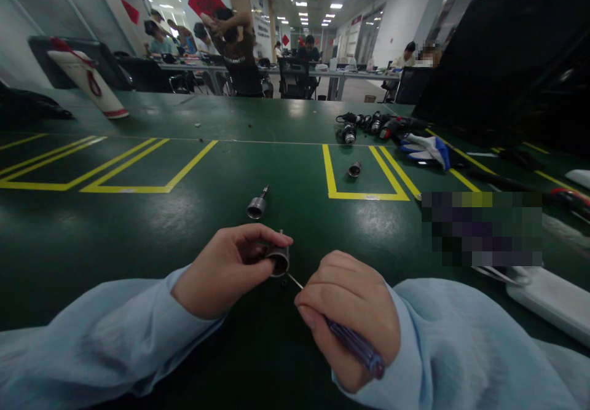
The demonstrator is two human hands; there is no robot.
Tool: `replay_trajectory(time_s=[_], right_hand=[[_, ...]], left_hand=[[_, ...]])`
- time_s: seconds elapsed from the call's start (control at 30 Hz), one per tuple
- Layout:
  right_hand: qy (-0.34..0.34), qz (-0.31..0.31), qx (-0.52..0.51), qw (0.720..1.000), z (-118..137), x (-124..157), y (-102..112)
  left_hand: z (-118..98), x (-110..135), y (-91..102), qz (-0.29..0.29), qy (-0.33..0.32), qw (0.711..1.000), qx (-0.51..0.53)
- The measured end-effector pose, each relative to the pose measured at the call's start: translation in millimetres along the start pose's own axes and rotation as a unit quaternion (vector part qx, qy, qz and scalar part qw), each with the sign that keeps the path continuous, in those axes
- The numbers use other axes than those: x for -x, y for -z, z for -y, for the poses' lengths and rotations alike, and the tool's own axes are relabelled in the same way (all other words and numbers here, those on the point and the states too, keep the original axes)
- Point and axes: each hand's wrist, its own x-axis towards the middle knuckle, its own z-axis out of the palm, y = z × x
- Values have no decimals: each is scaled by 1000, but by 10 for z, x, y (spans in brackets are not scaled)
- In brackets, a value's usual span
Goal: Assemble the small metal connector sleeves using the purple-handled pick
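Left hand (230, 268) and right hand (348, 302) are both closed on something: the left pinches a cup-shaped metal piece (284, 261) between thumb and fingers, its open end facing near, while the right grips a screwdriver (357, 345) by its purple handle. The thin shaft reaches the cup's near rim; whether it touches cannot be told. The held piece is above the green worktop (271, 164), between the hands. Just beyond it, a second metal cup (256, 208) lies with its stem pointing far. Farther right, a third cup (354, 170) lies inside a yellow outline (328, 173). Past that are black cabled parts (349, 134) and a blue-and-white glove (426, 150).
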Motion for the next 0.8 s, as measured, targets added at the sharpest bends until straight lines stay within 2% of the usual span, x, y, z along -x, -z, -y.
replay_trajectory(time_s=[0.37,0.8], right_hand=[[0,-8,-18,1000,-16,22,-13],[-12,12,31,999,-17,-14,10]], left_hand=[[-32,29,22,34,33,999,8],[-44,63,-16,8,59,998,17]])
